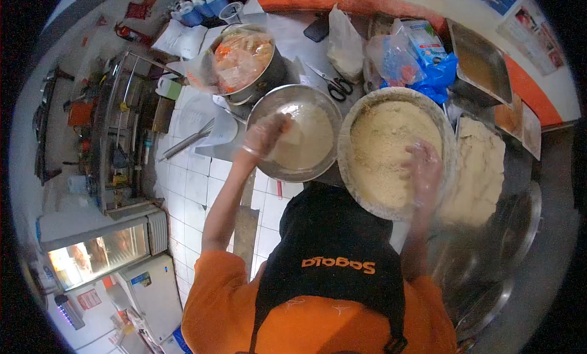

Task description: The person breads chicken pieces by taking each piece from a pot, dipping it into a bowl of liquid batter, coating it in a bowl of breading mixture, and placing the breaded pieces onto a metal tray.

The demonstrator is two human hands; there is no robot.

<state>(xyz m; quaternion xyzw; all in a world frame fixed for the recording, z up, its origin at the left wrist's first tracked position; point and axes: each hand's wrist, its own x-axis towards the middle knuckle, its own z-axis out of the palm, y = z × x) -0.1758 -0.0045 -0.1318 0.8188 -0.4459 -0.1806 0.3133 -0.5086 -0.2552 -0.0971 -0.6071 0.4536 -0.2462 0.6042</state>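
Note:
My left hand (264,136) reaches over the near-left side of a round metal bowl (252,109) of pale, wet batter (315,137). Its fingers are drawn together at the batter. Whatever they hold, if anything, is blurred and I cannot make it out. On the right, a wide basin (351,177) contains yellowish crumbs (391,134). My right hand (423,164) is low over the crumbs on the basin's right side, fingers spread and slightly curled, with nothing visible in them. To the right of the basin lies a tray of flat, pale, crumb-coated pieces (474,173).
Behind the batter bowl stands a deep pot (260,88) with orange and pale food under plastic. A whisk (189,139) lies to the left. Black-handled scissors (339,90), plastic bags (345,45) and a metal pan (480,60) are along the back.

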